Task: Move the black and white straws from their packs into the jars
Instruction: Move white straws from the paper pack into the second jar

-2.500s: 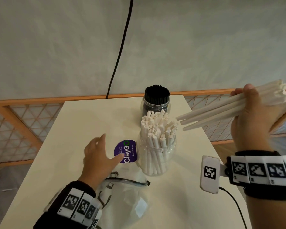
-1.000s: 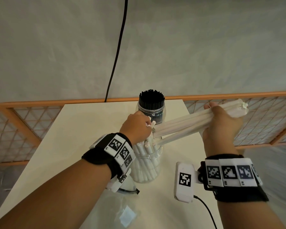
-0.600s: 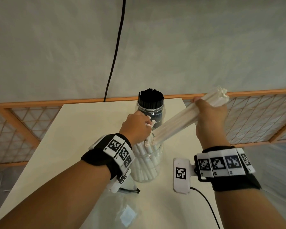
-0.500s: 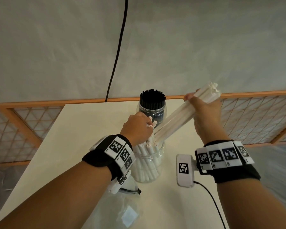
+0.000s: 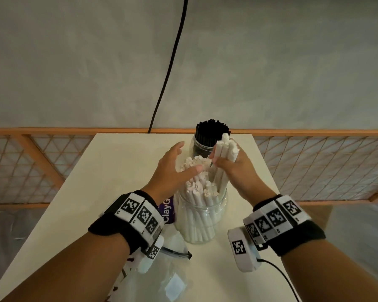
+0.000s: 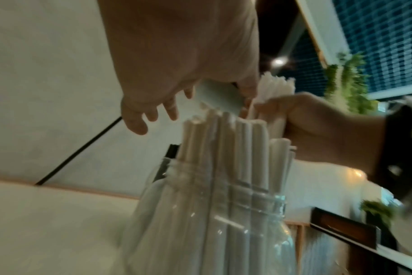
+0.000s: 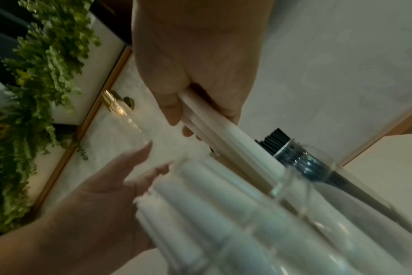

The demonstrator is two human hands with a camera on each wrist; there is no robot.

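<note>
A clear glass jar [image 5: 200,216] packed with white straws [image 5: 196,184] stands mid-table. My right hand [image 5: 226,162] grips a bundle of white straws [image 5: 224,149] almost upright, its lower ends inside the jar mouth on the right side. In the right wrist view the bundle [image 7: 223,134] runs from my fingers down past the jar rim [image 7: 292,184]. My left hand [image 5: 181,164] is open, with straight fingers leaning against the tops of the jarred straws on the left. Behind stands a second jar [image 5: 200,147] full of black straws [image 5: 212,129].
An empty clear plastic pack [image 5: 162,277] with a purple label [image 5: 167,211] lies on the cream table [image 5: 122,171] under my left wrist. A wooden lattice rail [image 5: 314,162] runs behind and beside the table. A black cable [image 5: 168,62] hangs down the wall.
My right hand swung the white bundle from slanted to nearly upright and lowered its ends into the jar. My left hand let go of the straw tops and spread open beside them.
</note>
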